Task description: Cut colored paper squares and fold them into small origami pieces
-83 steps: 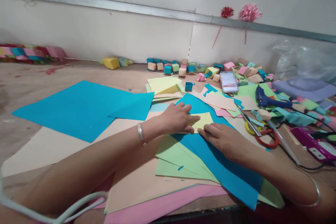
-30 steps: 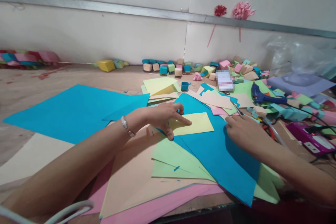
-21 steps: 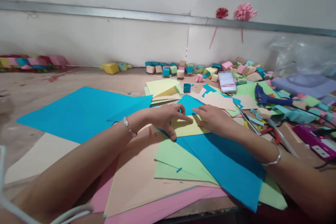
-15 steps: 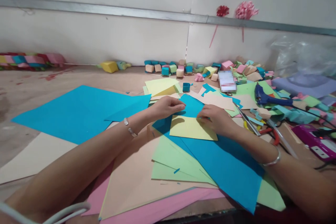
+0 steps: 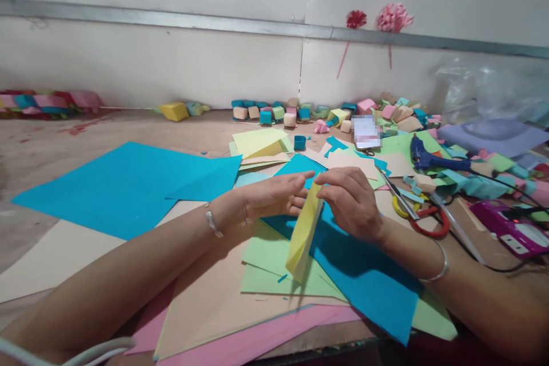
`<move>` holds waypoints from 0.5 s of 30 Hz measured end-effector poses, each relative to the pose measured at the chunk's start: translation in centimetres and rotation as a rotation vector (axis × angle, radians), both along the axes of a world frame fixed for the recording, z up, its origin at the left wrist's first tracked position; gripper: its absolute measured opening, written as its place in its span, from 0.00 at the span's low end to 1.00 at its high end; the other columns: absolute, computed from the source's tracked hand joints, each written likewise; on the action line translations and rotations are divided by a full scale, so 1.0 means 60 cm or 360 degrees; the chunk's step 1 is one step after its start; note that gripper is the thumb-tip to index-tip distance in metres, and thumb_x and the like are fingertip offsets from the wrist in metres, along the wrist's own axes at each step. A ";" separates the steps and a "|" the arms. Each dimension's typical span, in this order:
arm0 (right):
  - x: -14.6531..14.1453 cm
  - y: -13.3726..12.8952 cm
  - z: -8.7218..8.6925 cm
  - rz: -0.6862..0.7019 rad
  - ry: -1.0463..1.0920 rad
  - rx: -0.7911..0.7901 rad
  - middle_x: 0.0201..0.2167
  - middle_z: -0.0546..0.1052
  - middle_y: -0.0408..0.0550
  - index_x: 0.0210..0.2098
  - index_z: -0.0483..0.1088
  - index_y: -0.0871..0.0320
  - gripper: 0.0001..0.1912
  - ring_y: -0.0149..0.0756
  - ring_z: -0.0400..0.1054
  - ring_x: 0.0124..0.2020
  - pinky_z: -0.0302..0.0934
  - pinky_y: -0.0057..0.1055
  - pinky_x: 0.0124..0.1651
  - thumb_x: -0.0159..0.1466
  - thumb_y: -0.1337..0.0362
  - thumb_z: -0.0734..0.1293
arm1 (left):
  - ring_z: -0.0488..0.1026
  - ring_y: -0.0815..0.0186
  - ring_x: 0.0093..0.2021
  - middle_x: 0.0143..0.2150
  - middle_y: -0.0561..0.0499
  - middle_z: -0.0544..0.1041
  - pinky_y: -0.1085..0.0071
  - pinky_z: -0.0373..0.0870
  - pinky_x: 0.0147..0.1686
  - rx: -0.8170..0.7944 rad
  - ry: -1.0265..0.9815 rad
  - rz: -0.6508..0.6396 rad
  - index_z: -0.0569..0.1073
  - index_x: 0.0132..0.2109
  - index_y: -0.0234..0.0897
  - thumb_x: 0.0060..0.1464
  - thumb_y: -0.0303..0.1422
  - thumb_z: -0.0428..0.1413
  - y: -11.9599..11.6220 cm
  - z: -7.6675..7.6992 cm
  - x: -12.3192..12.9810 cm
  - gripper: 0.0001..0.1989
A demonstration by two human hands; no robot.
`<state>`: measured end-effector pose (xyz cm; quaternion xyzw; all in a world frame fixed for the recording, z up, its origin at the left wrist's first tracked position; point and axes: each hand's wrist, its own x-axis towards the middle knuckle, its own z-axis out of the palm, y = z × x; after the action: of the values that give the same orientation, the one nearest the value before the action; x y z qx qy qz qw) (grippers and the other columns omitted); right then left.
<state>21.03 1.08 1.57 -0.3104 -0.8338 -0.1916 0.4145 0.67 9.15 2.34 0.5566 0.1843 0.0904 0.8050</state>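
A folded piece of yellow paper (image 5: pixel 305 234) is lifted off the sheets and tilted nearly on edge. My right hand (image 5: pixel 349 200) pinches its upper end between thumb and fingers. Palm turned inward, my left hand (image 5: pixel 278 194) is beside the paper's left face with its fingers stretched out; whether the fingertips touch it I cannot tell. Below lie a long blue paper sheet (image 5: pixel 369 269), light green sheets (image 5: pixel 274 269) and a large peach sheet (image 5: pixel 206 297).
Scissors (image 5: pixel 422 220), a blue glue gun (image 5: pixel 437 159) and a magenta power strip (image 5: pixel 510 226) lie at right. A large blue sheet (image 5: pixel 107 189) spreads at left. Several small paper cubes (image 5: pixel 266 116) line the wall, near a phone (image 5: pixel 366 130).
The yellow paper, which lay flat on the blue sheet, is now raised and turned on edge in my right hand. My left hand has opened and rolled its palm toward it.
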 end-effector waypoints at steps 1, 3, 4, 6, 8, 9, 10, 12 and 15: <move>-0.001 -0.004 0.000 0.0016 0.0033 0.0013 0.46 0.77 0.51 0.39 0.67 0.55 0.09 0.39 0.68 0.49 0.61 0.37 0.49 0.65 0.75 0.61 | 0.71 0.57 0.53 0.57 0.40 0.71 0.61 0.67 0.50 0.0026 0.0018 0.0097 0.53 0.69 0.43 0.55 0.49 0.61 -0.003 -0.003 0.002 0.41; -0.002 -0.009 0.001 0.0054 0.0077 0.0010 0.47 0.77 0.51 0.40 0.66 0.53 0.09 0.39 0.69 0.49 0.62 0.38 0.48 0.65 0.74 0.61 | 0.72 0.60 0.50 0.57 0.41 0.71 0.63 0.69 0.47 0.0047 0.0089 0.0314 0.52 0.69 0.44 0.57 0.41 0.61 -0.003 -0.006 0.004 0.39; -0.002 -0.010 0.001 0.0096 0.0085 -0.0003 0.47 0.77 0.51 0.41 0.65 0.53 0.09 0.39 0.70 0.47 0.63 0.38 0.47 0.66 0.74 0.60 | 0.73 0.62 0.48 0.56 0.42 0.72 0.65 0.69 0.45 0.0038 0.0129 0.0384 0.51 0.69 0.44 0.56 0.36 0.62 -0.001 -0.005 0.003 0.40; 0.001 -0.009 0.000 0.0226 0.0102 -0.0050 0.46 0.77 0.52 0.42 0.64 0.53 0.10 0.38 0.71 0.45 0.65 0.37 0.44 0.66 0.74 0.59 | 0.74 0.65 0.42 0.52 0.44 0.75 0.68 0.70 0.41 0.0002 0.0178 0.0438 0.52 0.69 0.43 0.50 0.27 0.63 0.006 -0.003 0.000 0.44; 0.004 -0.006 0.000 0.0336 0.0172 -0.0147 0.43 0.77 0.53 0.43 0.62 0.54 0.11 0.37 0.72 0.44 0.67 0.36 0.43 0.66 0.75 0.58 | 0.75 0.65 0.41 0.49 0.44 0.77 0.68 0.70 0.39 -0.0035 0.0168 0.0450 0.55 0.68 0.41 0.45 0.21 0.62 0.014 -0.001 -0.003 0.45; 0.006 -0.003 0.000 0.0359 0.0236 -0.0204 0.41 0.77 0.52 0.43 0.62 0.54 0.12 0.37 0.72 0.43 0.67 0.36 0.43 0.66 0.76 0.57 | 0.75 0.64 0.41 0.48 0.44 0.78 0.67 0.71 0.40 -0.0044 0.0155 0.0474 0.58 0.67 0.39 0.44 0.21 0.62 0.018 -0.001 -0.005 0.43; 0.007 -0.001 0.000 0.0365 0.0307 -0.0256 0.40 0.76 0.51 0.43 0.62 0.54 0.12 0.37 0.72 0.43 0.67 0.36 0.44 0.66 0.76 0.57 | 0.75 0.63 0.42 0.48 0.43 0.78 0.66 0.72 0.41 -0.0042 0.0144 0.0509 0.60 0.65 0.38 0.44 0.21 0.62 0.022 -0.002 -0.006 0.40; 0.011 0.005 0.001 0.0341 0.0393 -0.0320 0.40 0.75 0.51 0.46 0.63 0.54 0.12 0.37 0.72 0.44 0.68 0.37 0.45 0.67 0.75 0.57 | 0.76 0.62 0.42 0.45 0.44 0.78 0.64 0.72 0.44 0.0006 0.0140 0.0584 0.66 0.61 0.35 0.46 0.24 0.63 0.029 -0.004 -0.007 0.34; 0.024 0.023 -0.001 0.0293 0.0256 -0.0345 0.43 0.73 0.53 0.49 0.67 0.54 0.13 0.40 0.70 0.46 0.67 0.39 0.46 0.66 0.71 0.61 | 0.76 0.63 0.38 0.39 0.46 0.77 0.63 0.74 0.41 0.0183 0.0215 0.0735 0.72 0.54 0.34 0.48 0.28 0.64 0.038 -0.006 -0.011 0.24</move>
<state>22.47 2.44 1.49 -0.2901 -0.8385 -0.0362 0.4598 0.00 11.42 1.99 0.5493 0.3545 0.2449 0.7160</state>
